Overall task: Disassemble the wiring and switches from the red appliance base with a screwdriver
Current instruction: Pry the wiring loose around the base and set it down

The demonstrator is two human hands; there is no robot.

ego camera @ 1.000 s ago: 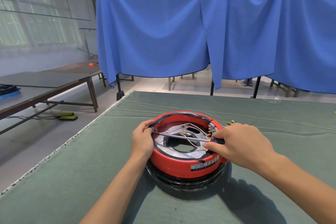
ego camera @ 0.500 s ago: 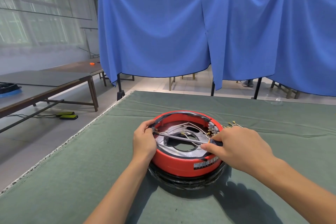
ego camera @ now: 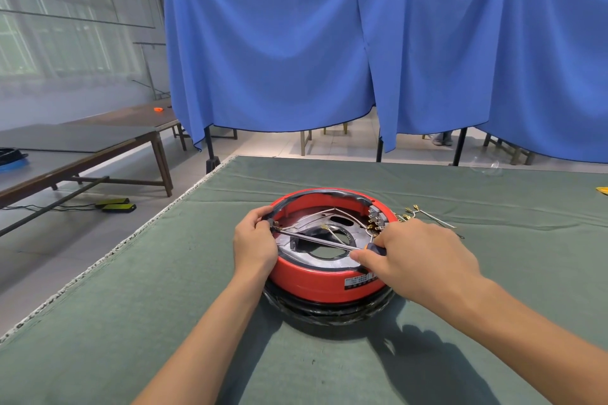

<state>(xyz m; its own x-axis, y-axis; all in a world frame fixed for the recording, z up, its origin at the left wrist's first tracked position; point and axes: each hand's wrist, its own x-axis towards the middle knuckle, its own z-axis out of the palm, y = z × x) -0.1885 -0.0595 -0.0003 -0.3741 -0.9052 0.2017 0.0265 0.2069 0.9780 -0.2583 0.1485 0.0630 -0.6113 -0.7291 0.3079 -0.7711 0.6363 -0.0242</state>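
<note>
- Currently the red appliance base [ego camera: 329, 283] sits upside down on the green table cover [ego camera: 131, 306], near its middle, on a black ring.
- Left hand [ego camera: 255, 245] grips the base's left rim, fingers curled over the edge.
- Right hand [ego camera: 418, 256] holds the screwdriver [ego camera: 329, 242] by its orange-and-black handle; the shaft crosses the cavity, tip at the left inner wall.
- White wires [ego camera: 324, 212] run inside; a switch block [ego camera: 375, 219] sits at the right inner rim.
- Label [ego camera: 360, 280] on the red wall: print too small to read.
- Loose brass-tipped wires [ego camera: 427, 215] lie just right of the base.
</note>
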